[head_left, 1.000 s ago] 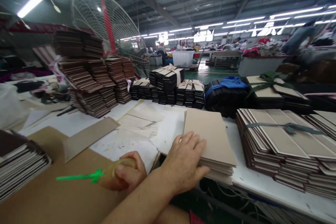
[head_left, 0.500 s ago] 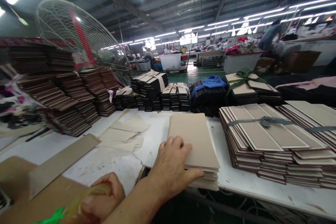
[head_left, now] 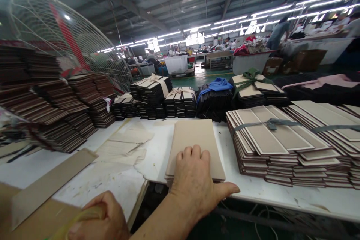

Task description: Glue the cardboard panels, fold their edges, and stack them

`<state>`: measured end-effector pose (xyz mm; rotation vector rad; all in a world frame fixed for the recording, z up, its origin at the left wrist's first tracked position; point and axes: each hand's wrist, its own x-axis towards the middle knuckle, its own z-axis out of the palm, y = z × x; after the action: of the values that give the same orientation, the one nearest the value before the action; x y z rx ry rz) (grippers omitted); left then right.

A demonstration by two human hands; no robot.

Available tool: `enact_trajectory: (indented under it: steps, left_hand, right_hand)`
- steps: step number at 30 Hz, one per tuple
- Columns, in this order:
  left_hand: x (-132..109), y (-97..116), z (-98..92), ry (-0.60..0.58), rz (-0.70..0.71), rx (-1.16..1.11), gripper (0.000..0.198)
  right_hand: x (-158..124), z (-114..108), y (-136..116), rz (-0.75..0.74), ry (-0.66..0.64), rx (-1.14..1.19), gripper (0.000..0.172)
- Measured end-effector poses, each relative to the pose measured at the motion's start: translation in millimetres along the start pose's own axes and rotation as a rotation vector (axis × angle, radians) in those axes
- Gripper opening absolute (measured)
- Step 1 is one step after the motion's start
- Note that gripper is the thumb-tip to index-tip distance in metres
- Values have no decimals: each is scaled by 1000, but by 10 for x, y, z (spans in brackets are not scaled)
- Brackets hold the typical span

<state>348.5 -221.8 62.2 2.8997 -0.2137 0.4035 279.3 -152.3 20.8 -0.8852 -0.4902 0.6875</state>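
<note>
My left hand lies palm down on the near part of a stack of beige cardboard sheets, fingers slightly bent on the top sheet. Its thumb sticks out to the right, past the stack's near edge. At the lower left, my right hand is wrapped round a translucent yellowish object, blurred and partly cut off by the frame. My left forearm crosses in front of the right wrist. Left of the stack lie thin pale paper sheets and a long beige board strip.
Tied bundles of brown-edged panels stand to the right. Black-edged bundles line the back of the white table. Tall brown stacks and a large fan are at left. A gap opens at the table's near edge.
The view has turned slightly right. My left hand has shifted on the stack, with its thumb now farther out, and the sheets' near edges look more even. My right hand keeps its hold.
</note>
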Motion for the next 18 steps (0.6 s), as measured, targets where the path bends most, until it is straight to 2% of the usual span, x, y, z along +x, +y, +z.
enact_trajectory:
  steps: [5,7,9,11,15,18]
  left_hand:
    - [-11,113,70,58,-51,56,45]
    - [-22,136,37,59,-47,70,40]
    - [-40,143,-7,32,-30,61,35]
    - [-70,131,-39,-15,32,56,28]
    - [-145,60,-58,-64,365,195,22]
    - [-183,12,-71,-35,527,324,18]
  right_hand:
    - [81,-582,-365,35,-5,-16,29]
    - [100,-691,-407,54,-3,-18,30]
    - [107,-613,-329,77,-4,-18,30]
    - [119,-379,-141,105,-7,-16,29]
    - [217,130,359,179,0,-12,28]
    - [327,267,651,206,38,-11,33]
